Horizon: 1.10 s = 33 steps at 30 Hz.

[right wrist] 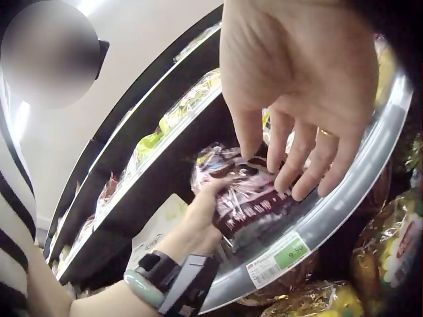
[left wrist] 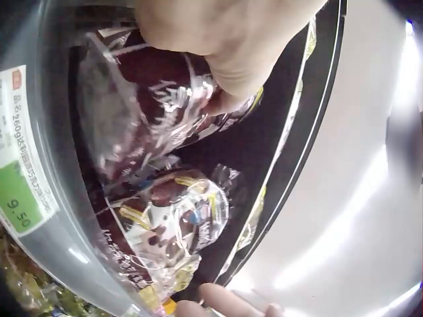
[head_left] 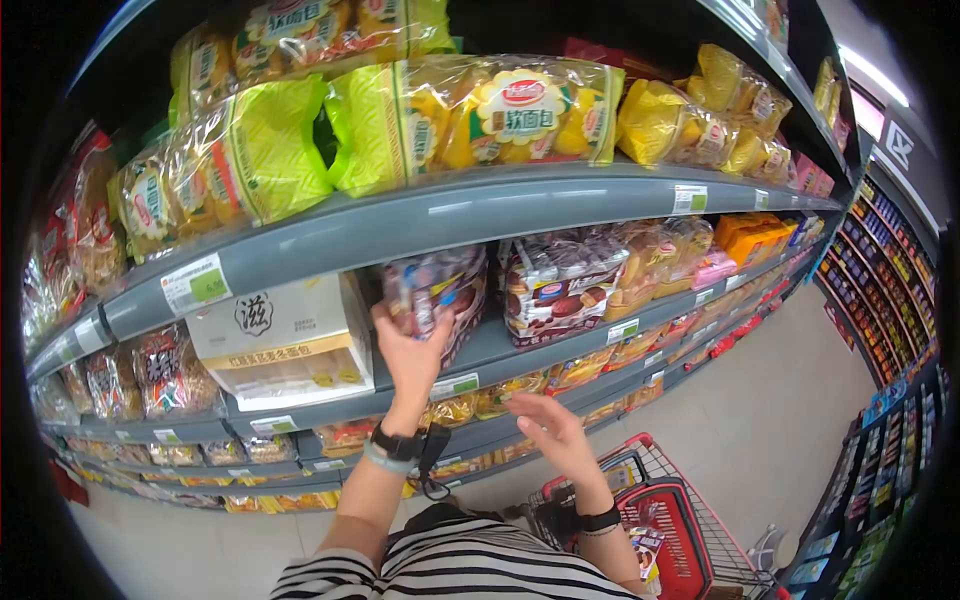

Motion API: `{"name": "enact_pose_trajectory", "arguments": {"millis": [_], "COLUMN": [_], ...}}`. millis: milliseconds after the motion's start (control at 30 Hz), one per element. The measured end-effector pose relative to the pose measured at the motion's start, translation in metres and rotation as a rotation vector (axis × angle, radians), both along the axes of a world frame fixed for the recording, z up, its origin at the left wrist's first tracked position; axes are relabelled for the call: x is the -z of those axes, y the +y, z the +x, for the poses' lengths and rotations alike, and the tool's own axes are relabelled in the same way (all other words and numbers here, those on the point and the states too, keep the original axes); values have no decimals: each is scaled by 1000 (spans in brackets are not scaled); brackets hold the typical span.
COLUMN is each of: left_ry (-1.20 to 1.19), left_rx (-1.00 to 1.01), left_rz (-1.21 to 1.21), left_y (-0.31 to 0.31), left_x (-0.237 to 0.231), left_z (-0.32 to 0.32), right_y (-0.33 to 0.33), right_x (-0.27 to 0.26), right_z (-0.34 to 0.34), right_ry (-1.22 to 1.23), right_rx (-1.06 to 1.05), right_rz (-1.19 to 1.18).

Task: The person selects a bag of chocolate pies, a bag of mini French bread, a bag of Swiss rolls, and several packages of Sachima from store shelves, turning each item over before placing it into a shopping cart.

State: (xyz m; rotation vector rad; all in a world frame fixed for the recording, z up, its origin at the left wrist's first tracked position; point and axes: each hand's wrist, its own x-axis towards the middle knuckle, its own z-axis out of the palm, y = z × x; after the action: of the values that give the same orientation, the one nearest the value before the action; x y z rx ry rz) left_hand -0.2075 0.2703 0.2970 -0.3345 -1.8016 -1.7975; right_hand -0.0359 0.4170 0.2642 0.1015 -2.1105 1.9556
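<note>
The left hand point(head_left: 412, 345) grips a dark brown plastic snack bag point(head_left: 440, 285) at the middle shelf; thumb and fingers lie round its near side. In the left wrist view the left hand point(left wrist: 231, 39) presses into the shiny bag point(left wrist: 145, 99), above a similar bag point(left wrist: 172, 224). The right wrist view has the left hand point(right wrist: 198, 221) on the bag point(right wrist: 254, 205). The right hand point(head_left: 552, 432) hovers lower right of the bag, fingers extended and holding nothing; in the right wrist view that hand point(right wrist: 304, 92) hangs with loosely bent fingers.
Another brown bag point(head_left: 560, 285) stands right of the gripped one, a white box point(head_left: 285, 340) left of it. The curved shelf edge point(head_left: 450, 208) with bread packs runs above. A cart with a red basket point(head_left: 668, 530) is at lower right.
</note>
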Motion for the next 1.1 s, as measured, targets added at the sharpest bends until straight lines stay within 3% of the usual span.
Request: {"name": "enact_pose_trajectory", "arguments": {"millis": [100,300,433,567,633,667,833,900,1033,1067,1100], "left_ry": [-117,-73,-185,-439,-685,-672,-998,-1159,-1377,-1416,-1355], "left_rx": [151,155,266,489,714,840,1057,1156,1431,1384,1181], "left_rz": [272,343,319,475,639,679,688,647,642,645,516], "left_y": [-15,-48,-69,-81,-79,-72,-35,-22,-6,-5,1], "left_x": [-22,-28,-15,1,18,26,34,33,53,55,64], "left_z": [34,84,121,144,144,145,176,191,205,212,219], "right_y": [1,2,2,6,4,4,6,10,14,18,17], "right_x": [5,11,2,-2,-16,-16,-23,-15,-12,-9,-9], "right_z": [9,32,54,81,99,106,147,164,195,202,210], "right_ry": [-31,-45,-53,34,137,133,254,330,249,257,243], "right_rx": [26,54,137,141,89,50,213,372,441,476,511], "right_rz": [-44,-82,-129,-223,-265,-274,-67,213,30,50,3]}}
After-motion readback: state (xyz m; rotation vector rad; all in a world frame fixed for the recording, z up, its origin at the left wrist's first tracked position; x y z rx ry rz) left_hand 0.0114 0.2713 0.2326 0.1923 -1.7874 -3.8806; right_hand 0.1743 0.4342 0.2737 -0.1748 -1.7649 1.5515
